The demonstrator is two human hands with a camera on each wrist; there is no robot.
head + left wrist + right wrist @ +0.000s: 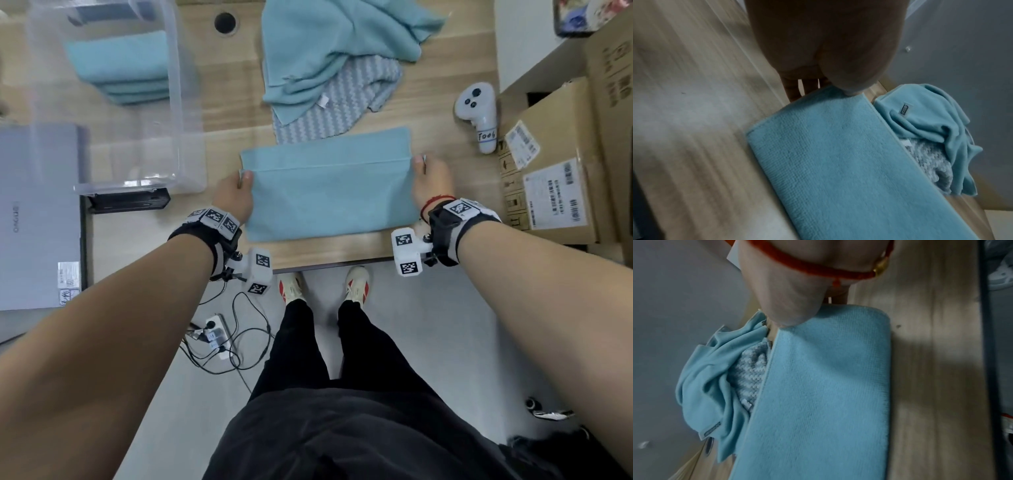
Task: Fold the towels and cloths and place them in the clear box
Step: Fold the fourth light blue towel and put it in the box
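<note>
A light blue towel (329, 192) (838, 162) (822, 394) lies on the wooden table, its near half folded over toward the far edge. My left hand (236, 192) (818, 91) pinches the folded layer's left corner, thumb on top. At the right corner my right hand (430, 178) (795, 314) pinches the same edge. Behind it lies a crumpled blue cloth (329, 51) (927, 126) (711, 386) over a grey-white zigzag cloth (339, 106) (929, 164) (750, 374). The clear box (178, 102) stands at the left with folded blue towels (120, 68) inside.
A white controller (478, 113) stands right of the towel, beside cardboard boxes (555, 164). A grey laptop (37, 212) and a black device (128, 202) lie left. A cable hole (225, 22) is in the table's far part. The table edge (329, 263) runs just below the towel.
</note>
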